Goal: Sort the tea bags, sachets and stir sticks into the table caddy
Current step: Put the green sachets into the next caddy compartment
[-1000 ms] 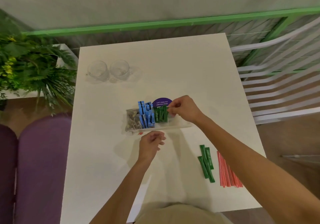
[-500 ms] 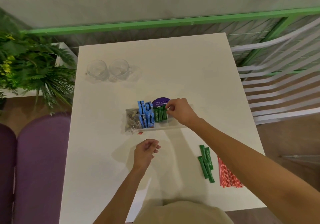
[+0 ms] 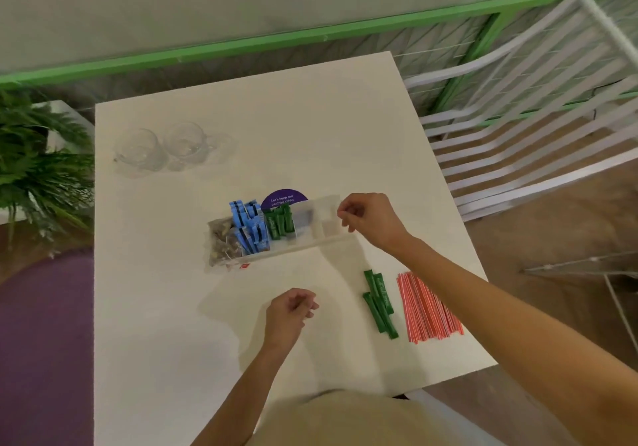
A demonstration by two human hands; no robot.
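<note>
Head view. A white table [image 3: 179, 325] seen from above, both bare forearms entering from the lower edge.

Right hand [image 3: 371, 219]: arm stretched forward and leftward across the table, wrist slightly bent, the hand poised over the right end of the clear table caddy [image 3: 312, 240]. Thumb and fingers are curled toward one another in a loose pinch; whether anything lies between the fingertips cannot be told. The compartment directly below this grip looks unfilled.

To the left of the right-hand grip, inside the caddy in turn: upright green sachets [image 3: 280, 222], then blue sachets [image 3: 249, 226], then tea bags [image 3: 222, 243] at the far left end. A purple round label [image 3: 283, 198] stands behind the green compartment.

Left hand [image 3: 289, 311]: forearm rising from the lower centre, hand held above the bare tabletop nearer the body than the caddy, fingers loosely curled inward, holding nothing visible.

Between the two hands and to the right of the left one, loose green sachets [image 3: 379, 302] lie flat on the table; just beside them, farther right, a bundle of red stir sticks [image 3: 426, 307] lies under the right forearm's line.

Far from both grips, two clear glasses [image 3: 164, 147] stand near the table's far left corner.
</note>
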